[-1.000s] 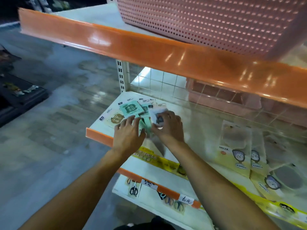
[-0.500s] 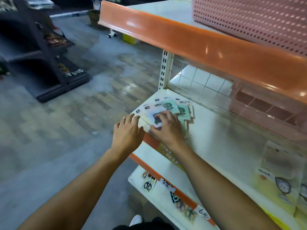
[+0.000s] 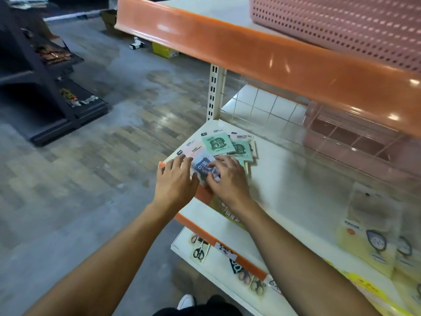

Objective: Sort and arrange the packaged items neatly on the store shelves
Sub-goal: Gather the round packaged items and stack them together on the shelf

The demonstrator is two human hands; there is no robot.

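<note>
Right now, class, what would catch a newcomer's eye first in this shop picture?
Both hands, the left hand and right hand, press on a blue packet at the shelf's left corner. Green packets lie behind it. A bright orange shelf edge runs overhead.

A shop aisle with a grey, wood-patterned floor [image 3: 95, 137] that catches pale, patchy glare. On the right stands a cream metal shelving unit [image 3: 284, 179] with glossy orange edge strips [image 3: 262, 55] and a slotted upright post [image 3: 214, 92]; a white wire grid [image 3: 262, 106] forms its back. On the far left sits a dark, low display stand [image 3: 45, 92]. A yellow box [image 3: 163, 50] rests on the far floor.
</note>
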